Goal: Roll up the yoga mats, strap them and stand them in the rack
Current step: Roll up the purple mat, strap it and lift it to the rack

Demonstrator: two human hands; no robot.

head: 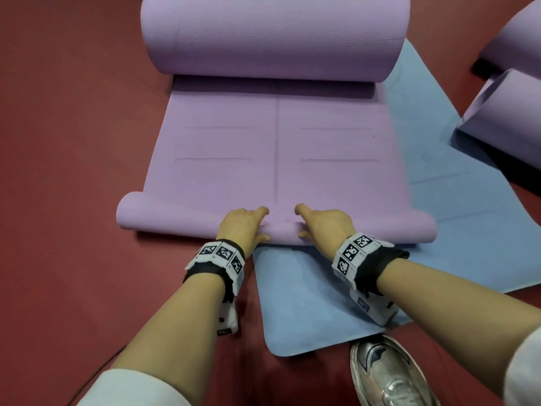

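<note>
Red floor [73,171] is covered mid-frame by a purple mat [275,148], far end curled over and cut off at top, laid across a blue mat [307,297]. Near rolled edge is clasped by left hand [244,227] and right hand [325,225]; fingertips partly hidden.

Both hands, left hand [244,227] and right hand [325,225], press the rolled near end of the purple mat [275,148]; it overlaps a blue mat [307,303] on the red floor [73,171].
</note>
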